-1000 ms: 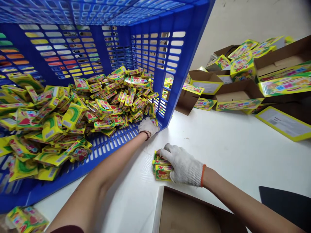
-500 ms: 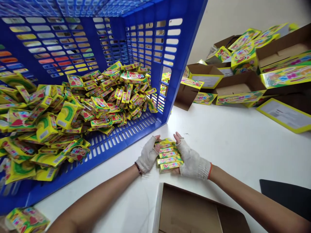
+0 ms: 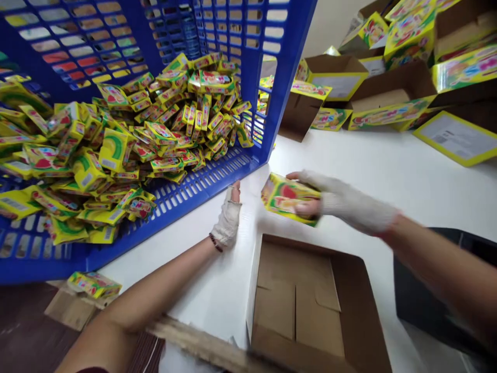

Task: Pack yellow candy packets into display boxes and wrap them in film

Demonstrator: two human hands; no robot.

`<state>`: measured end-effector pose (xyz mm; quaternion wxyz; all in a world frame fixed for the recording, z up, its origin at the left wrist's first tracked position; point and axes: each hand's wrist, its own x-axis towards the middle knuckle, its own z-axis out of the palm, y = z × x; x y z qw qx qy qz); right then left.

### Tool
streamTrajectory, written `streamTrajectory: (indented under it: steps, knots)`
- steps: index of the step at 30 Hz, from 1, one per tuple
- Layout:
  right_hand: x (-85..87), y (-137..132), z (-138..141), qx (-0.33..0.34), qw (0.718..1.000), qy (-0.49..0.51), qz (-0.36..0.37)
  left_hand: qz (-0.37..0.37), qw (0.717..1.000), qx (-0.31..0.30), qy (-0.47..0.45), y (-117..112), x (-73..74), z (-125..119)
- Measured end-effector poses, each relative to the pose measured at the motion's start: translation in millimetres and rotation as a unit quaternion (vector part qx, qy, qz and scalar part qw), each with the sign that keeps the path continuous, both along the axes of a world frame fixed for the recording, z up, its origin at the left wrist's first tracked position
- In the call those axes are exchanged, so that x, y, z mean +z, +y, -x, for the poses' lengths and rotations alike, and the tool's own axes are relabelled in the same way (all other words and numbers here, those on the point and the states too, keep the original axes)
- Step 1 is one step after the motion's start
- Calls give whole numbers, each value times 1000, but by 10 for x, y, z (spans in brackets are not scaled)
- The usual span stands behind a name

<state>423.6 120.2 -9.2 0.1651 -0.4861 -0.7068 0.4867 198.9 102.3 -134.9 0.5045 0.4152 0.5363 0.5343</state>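
My right hand, in a white fingerless glove, grips a block of small yellow-and-green boxes with fruit pictures. The block is tilted and held just beyond an open cardboard box. My left hand, gloved alike, is beside the front edge of a blue plastic crate. It appears empty, with a finger stretched forward; the other fingers are largely hidden. Inside the crate lies a loose heap of the same small boxes.
Several opened display cartons are piled at the back right of the white table. A black bin-like container stands at right, under my forearm. At lower left, a small packet rests on a brown carton.
The row of small boxes, earlier between both hands on the table, is now lifted and turned in my right hand. My left hand has come away from it. The view has tilted downward.
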Motion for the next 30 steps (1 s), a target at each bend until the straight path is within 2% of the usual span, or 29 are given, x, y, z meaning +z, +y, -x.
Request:
streamTrajectory:
  steps: [2, 3, 5, 7, 9, 12, 14, 16, 19, 22, 24, 26, 27, 28, 30]
  knots:
    - [187, -335, -142, 31, 992, 33, 116, 25, 998, -23, -51, -435, 24, 116]
    - [202, -517, -179, 50, 981, 41, 182, 40, 996, -39, -76, -684, 28, 149]
    - [80, -866, -169, 79, 949, 49, 300, 74, 990, -70, -101, -1181, 31, 164]
    - [-152, -1145, -66, 94, 920, 57, 377, 98, 984, -106, -103, -1601, 49, 128]
    - [-359, -1332, 75, 99, 919, 51, 379, 103, 980, -146, -83, -1884, 97, 71]
    - [-483, -1495, 268, 123, 963, -21, 241, 97, 980, -171, -22, -2067, 197, -16]
    - [-484, -1594, 381, 126, 980, -68, 137, 94, 983, -153, 27, -2114, 242, -77]
    - [-489, -1712, 474, 111, 987, -93, 76, 94, 984, -130, 73, -2166, 248, -142]
    - [-563, -1866, 532, 86, 988, -127, 27, 96, 978, -142, 122, -2218, 181, -195]
    - [-686, -1891, 489, 94, 986, -136, -2, 45, 965, -178, 185, -2051, 116, -12]
    - [-763, -1857, 448, 100, 984, -143, -20, -23, 951, -125, 283, -1780, 176, 347]
    - [-821, -1827, 427, 92, 984, -150, -33, -79, 908, -8, 410, -1433, 342, 881]
    - [-843, -1821, 424, 88, 984, -151, -37, -86, 880, 62, 464, -1256, 450, 1181]
    - [-859, -1820, 423, 85, 984, -151, -41, -76, 853, 103, 505, -1088, 562, 1477]
    - [-880, -1828, 418, 85, 985, -147, -39, -17, 829, 154, 537, -818, 756, 1982]
